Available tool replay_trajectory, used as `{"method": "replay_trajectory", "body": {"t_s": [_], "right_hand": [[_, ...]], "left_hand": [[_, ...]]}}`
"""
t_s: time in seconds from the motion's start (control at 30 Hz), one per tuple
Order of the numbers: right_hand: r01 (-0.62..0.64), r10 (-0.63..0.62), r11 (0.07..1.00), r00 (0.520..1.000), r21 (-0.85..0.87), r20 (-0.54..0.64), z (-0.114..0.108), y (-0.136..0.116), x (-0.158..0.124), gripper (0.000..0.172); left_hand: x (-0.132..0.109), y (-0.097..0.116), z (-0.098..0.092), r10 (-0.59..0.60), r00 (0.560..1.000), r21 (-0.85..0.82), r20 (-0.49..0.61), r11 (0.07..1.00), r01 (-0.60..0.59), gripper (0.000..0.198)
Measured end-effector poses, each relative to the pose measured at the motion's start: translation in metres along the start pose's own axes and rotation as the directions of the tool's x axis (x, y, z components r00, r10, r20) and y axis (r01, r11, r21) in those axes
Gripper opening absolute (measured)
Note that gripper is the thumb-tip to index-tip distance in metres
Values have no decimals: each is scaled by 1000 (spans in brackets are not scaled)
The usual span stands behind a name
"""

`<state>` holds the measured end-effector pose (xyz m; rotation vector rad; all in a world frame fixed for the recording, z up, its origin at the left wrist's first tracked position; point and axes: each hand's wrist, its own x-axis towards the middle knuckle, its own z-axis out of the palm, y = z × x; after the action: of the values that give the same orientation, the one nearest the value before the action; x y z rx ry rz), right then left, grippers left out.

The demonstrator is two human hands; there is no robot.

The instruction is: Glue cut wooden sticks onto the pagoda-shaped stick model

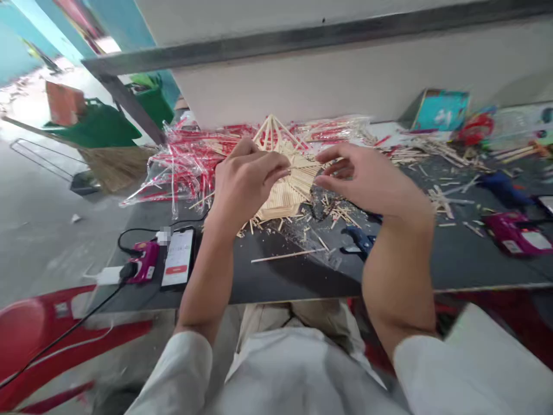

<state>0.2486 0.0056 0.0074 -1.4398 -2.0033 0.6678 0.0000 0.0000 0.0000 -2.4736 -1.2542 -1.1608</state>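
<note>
your left hand (244, 181) and right hand (367, 181) pinch a thin stick (302, 167) on the stick model (283, 196), twelve o'clock; it needs square seating

The left hand (244, 181) hides part of the stick model (287, 196), the red chair (26, 340) runs off the lower left edge, and the clutter (475, 128) at upper right is blurred.

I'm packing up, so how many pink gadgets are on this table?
2: one pink gadget at the left beside the phone, the other at the far right. Clutter may hide more.
</note>
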Motion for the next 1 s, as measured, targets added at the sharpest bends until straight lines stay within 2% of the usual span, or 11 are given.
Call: {"method": "replay_trajectory", "body": {"t_s": [0.1,0.2,0.23,0.37,0.4,0.47,0.63,0.7,0.77,0.87,1.0], "right_hand": [[-24,29,982,999,-185,22,-17,17,-39,53],[-38,94,915,988,-401,123,-19,61,-86,64],[-58,150,881,975,-470,161,-16,82,-103,72],[-177,364,727,918,-663,154,1,159,-170,123],[-156,356,711,921,-686,160,4,171,-182,128],[-98,288,710,944,-697,161,8,185,-200,124],[31,159,644,972,-764,174,10,175,-206,79],[6,186,608,971,-794,151,11,168,-203,61],[-85,255,612,962,-787,94,13,163,-199,50],[-228,375,712,923,-664,86,14,153,-191,41],[-294,405,873,881,-390,244,21,129,-176,33]], "left_hand": [[-11,12,-8,60,993,-88,98,995,-51,13],[-36,18,-1,55,962,-217,267,976,4,15],[-47,18,5,40,946,-266,322,963,50,15],[-90,16,40,-35,866,-417,499,866,275,16],[-97,16,50,-50,849,-452,526,830,328,16],[-107,18,68,-72,812,-523,579,731,438,16],[-115,30,101,-158,770,-642,618,464,611,33],[-118,33,107,-180,772,-665,610,413,622,37],[-120,33,108,-213,768,-663,604,400,633,38],[-123,31,105,-271,758,-641,594,411,649,37],[-125,33,99,-280,763,-639,582,423,643,37]]}}
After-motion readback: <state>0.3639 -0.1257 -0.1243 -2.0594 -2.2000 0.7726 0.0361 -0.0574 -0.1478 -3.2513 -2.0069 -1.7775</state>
